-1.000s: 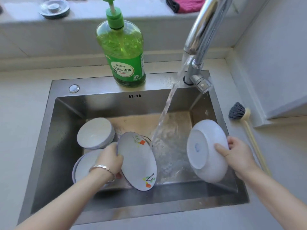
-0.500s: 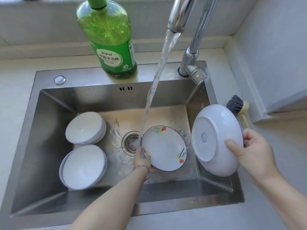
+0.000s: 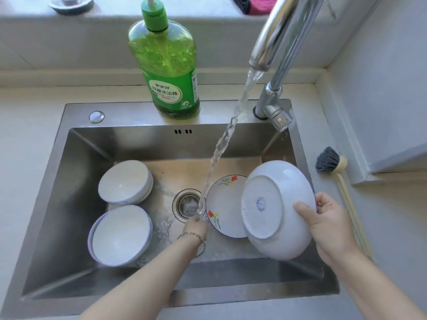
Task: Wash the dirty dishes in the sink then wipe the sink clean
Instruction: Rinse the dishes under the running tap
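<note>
left hand [image 3: 196,228] gripped plate [image 3: 225,204] by its left edge under the stream [image 3: 227,132] | right hand [image 3: 329,224] clamped tilted bowl [image 3: 277,211] by its rim over right wall of sink [image 3: 69,181] | drain [image 3: 186,203] between plate and two small bowls [image 3: 124,182]

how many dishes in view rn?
4 visible: rear bowl and front bowl, left in the sink; flowered plate by the drain, in the left hand; large white dish in the right hand. Either bowl may hide another beneath.

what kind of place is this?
Most likely a home kitchen: a steel sink with bowls in it, a running tap, and a green dish soap bottle on its rim.
</note>
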